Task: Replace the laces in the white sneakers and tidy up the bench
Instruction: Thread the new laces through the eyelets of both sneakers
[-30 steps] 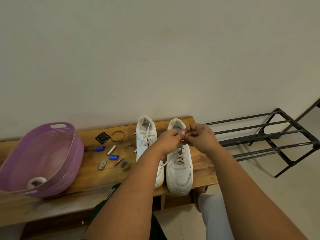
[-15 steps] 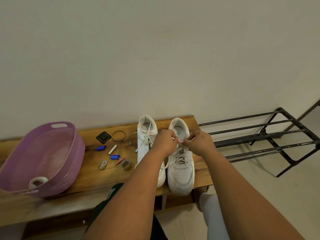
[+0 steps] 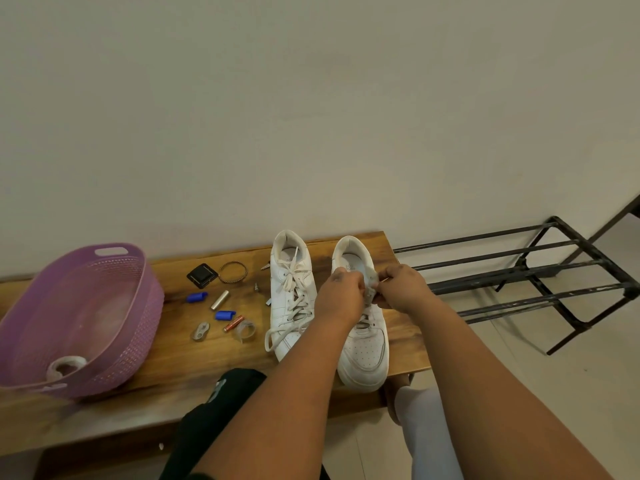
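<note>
Two white sneakers stand side by side on the wooden bench (image 3: 173, 368), toes toward me. The left sneaker (image 3: 290, 299) is laced, with a loose lace end trailing off its left side. Over the upper eyelets of the right sneaker (image 3: 363, 355), my left hand (image 3: 341, 294) and my right hand (image 3: 401, 289) meet, each pinching the white lace (image 3: 371, 289) between fingertips. The lace ends under my fingers are hidden.
A purple plastic basket (image 3: 114, 258) holding a tape roll (image 3: 65, 367) sits at the bench's left. Small items lie between basket and shoes: a black square piece (image 3: 202, 275), a wire ring (image 3: 232, 271), blue caps (image 3: 196, 297), a battery (image 3: 233, 323). A black metal rack (image 3: 540, 271) stands right.
Both hands have dropped lower and closer to the right sneaker's tongue, still pinching its lace. The view has shifted slightly.
</note>
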